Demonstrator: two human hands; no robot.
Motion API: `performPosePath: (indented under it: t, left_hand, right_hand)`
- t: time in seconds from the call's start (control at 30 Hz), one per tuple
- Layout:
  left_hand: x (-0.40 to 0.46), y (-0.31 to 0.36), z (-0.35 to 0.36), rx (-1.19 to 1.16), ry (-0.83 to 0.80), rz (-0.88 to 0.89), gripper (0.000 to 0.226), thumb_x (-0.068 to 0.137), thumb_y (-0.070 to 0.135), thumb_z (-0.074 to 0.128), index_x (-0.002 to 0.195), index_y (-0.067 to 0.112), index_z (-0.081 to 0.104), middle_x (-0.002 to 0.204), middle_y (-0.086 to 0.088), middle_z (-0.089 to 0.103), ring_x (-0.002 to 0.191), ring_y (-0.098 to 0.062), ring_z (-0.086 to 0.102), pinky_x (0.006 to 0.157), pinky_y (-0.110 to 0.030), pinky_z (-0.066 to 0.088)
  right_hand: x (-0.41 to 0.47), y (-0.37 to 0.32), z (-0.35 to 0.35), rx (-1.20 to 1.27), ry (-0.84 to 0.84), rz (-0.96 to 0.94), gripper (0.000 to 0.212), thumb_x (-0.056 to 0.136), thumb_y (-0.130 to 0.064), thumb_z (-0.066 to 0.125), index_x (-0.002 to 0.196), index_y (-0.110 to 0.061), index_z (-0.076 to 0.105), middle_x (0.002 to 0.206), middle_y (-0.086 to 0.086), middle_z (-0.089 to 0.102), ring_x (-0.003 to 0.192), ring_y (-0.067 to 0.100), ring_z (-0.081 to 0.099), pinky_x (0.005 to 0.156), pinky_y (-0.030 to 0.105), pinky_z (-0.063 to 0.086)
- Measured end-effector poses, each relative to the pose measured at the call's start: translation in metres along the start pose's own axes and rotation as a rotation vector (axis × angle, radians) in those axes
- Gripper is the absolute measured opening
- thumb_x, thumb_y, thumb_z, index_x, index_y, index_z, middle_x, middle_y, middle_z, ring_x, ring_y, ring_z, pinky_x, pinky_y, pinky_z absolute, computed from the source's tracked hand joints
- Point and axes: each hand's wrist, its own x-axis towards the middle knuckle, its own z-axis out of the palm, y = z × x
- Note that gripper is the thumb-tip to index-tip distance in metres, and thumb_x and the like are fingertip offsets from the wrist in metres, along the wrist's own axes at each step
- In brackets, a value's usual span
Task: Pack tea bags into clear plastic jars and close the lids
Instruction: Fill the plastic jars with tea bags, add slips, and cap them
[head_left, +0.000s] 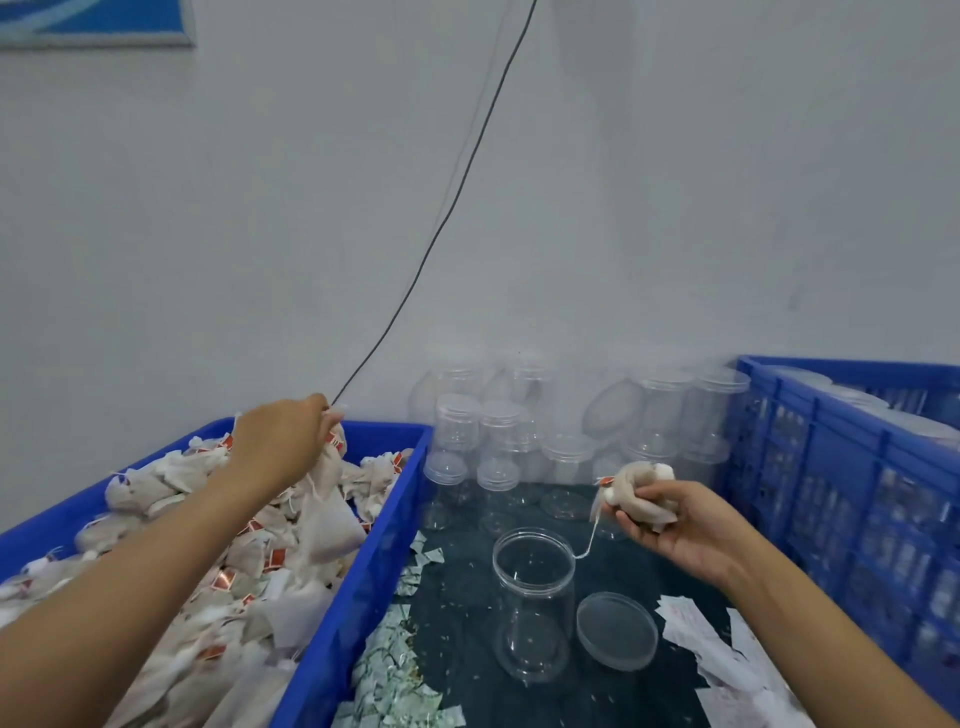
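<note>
A: Right, where are the hands?

B: The left hand (283, 439) is reaching over the blue bin (363, 566) on the left, which is heaped with tea bags (249, 561). Its fingers are closed around the top of a tea bag (330, 512) that hangs below the hand, over the pile.

A: And the right?

B: The right hand (680, 525) is raised, palm up, above the dark work surface (467, 597). Its fingers are curled around a small bunch of tea bags (636, 493); how many I cannot tell. A white string (592, 540) dangles from the bunch toward the rim of the open jar (532, 603).

A: So the jar is unfilled?

B: It stands upright on the surface between the bin and the blue crate (841, 467) on the right, and looks empty. Its clear lid (616, 630) lies just beside it, to the right, top down.

A: Anything else?

B: More clear jars with lids (498, 441) are stacked against the wall (623, 208) behind, some lying on their sides. Paper scraps (395, 670) lie along the bin's outer wall, and white paper slips (717, 654) sit near the right forearm. A thin black cable (441, 228) runs down the wall to a point near the left hand.
</note>
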Motion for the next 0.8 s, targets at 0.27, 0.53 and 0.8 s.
performPosePath:
  t: [0.27,0.53,0.8]
  left_hand:
    - [-0.006,-0.021,-0.017,-0.665,-0.269,-0.321,0.026,0.090,0.042,0.063,0.084,0.018,0.072,0.070,0.001,0.066,0.064,-0.016,0.059,0.051,-0.027,0.036]
    - [-0.029,-0.044,-0.002,0.306,-0.148,0.222,0.029,0.100,0.050,0.035,0.088,0.029,0.051,0.070,0.011,0.051,0.065,-0.008,0.046,0.055,-0.022,0.031]
    - [-0.029,-0.063,0.012,-0.066,-0.236,-0.087,0.025,0.103,0.038,0.035,0.101,0.017,0.049,0.076,0.003,0.057,0.064,-0.012,0.046,0.053,-0.027,0.029]
  right_hand:
    - [-0.002,0.010,-0.021,0.058,0.055,-0.086,0.023,0.093,0.008,0.038,0.111,0.002,0.049,0.107,0.025,0.056,0.086,0.032,0.061,0.055,0.027,0.059]
    - [-0.004,0.019,-0.026,0.046,0.073,-0.103,0.018,0.092,0.008,0.041,0.102,-0.001,0.053,0.103,0.023,0.059,0.085,0.029,0.063,0.057,0.027,0.059]
    - [-0.004,0.026,-0.023,0.035,0.046,-0.094,0.018,0.093,0.007,0.041,0.104,0.001,0.054,0.104,0.023,0.060,0.086,0.028,0.063,0.057,0.028,0.059]
